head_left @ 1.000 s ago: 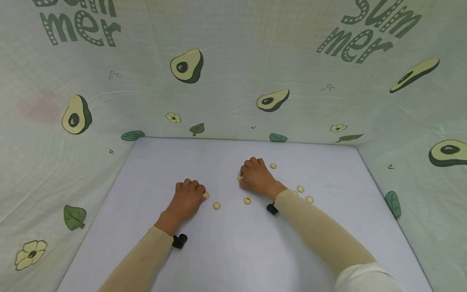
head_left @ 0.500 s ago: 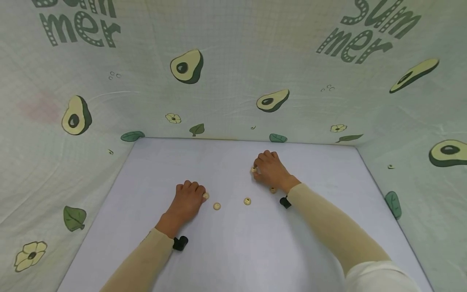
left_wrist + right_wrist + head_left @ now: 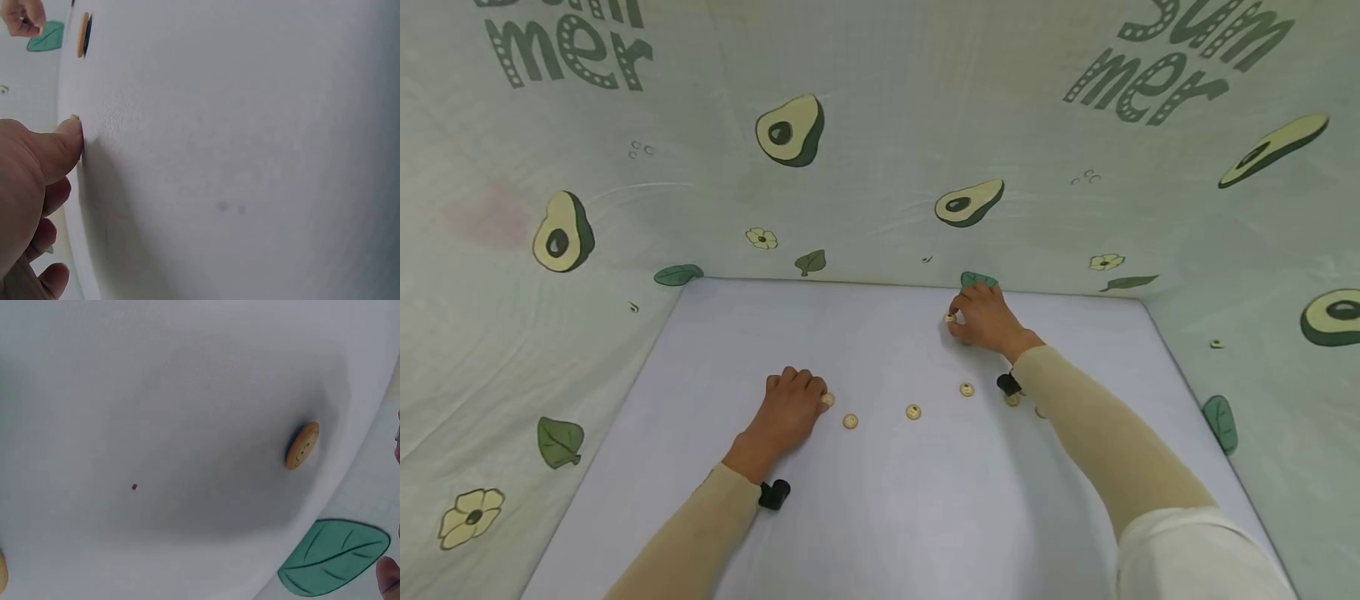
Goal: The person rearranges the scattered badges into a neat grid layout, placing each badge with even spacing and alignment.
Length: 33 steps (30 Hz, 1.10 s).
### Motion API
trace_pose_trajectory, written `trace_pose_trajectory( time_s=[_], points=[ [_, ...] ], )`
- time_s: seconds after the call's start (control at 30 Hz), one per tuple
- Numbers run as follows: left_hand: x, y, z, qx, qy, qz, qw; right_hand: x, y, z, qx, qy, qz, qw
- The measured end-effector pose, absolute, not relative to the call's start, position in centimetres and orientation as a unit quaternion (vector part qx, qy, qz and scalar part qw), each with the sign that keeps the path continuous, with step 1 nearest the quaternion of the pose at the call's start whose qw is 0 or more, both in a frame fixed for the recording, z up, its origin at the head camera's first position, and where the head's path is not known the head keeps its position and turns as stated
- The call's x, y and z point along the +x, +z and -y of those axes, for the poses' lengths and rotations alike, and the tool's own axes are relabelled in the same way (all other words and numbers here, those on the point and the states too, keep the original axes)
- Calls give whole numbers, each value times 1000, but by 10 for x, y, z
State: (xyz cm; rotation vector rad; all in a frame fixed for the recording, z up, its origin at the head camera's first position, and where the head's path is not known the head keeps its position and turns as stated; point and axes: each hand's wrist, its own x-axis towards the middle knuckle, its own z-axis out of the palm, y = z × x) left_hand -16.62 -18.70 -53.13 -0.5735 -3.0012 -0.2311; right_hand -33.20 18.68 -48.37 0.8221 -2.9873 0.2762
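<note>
Several small round wooden buttons lie on the white table. With thumb and fingers, my left hand [image 3: 792, 404] pinches a button [image 3: 827, 399] at the table surface; in the left wrist view its thumb [image 3: 65, 140] covers most of that button. Near the table's far edge, my right hand [image 3: 988, 317] holds another button [image 3: 951, 317] between thumb and finger, over the table. Beneath that hand, a further button [image 3: 303, 445] with a drawn pattern and small holes shows in the right wrist view.
Loose buttons form an uneven row: one button [image 3: 850, 422] by the left hand, one [image 3: 913, 412] mid-table, one [image 3: 967, 389] farther right. Another button [image 3: 1012, 400] sits partly behind the right wrist's black camera [image 3: 1008, 383]. Printed cloth [image 3: 880, 150] hangs behind the table.
My right hand has moved away and to the right across the table, carrying the button. The button it passed over shows uncovered now. My left hand keeps its pinch in the same place.
</note>
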Motion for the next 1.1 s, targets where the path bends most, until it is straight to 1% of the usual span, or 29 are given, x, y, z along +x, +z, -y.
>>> trace_pose_trajectory(
  time_s=[0.13,0.37,0.57,1.1],
  points=[
    [-167,-531,187,-183,-75,980,32,-334,-493,-181,269,87,959,6],
    [-167,-530,186,-180,-74,980,38,-326,-501,-164,280,91,956,-6],
    [-167,-529,186,-174,-78,981,22,-324,-507,-157,283,91,955,-11],
    [-167,-531,186,-172,-78,981,30,-322,-514,-160,298,80,951,4]
  ],
)
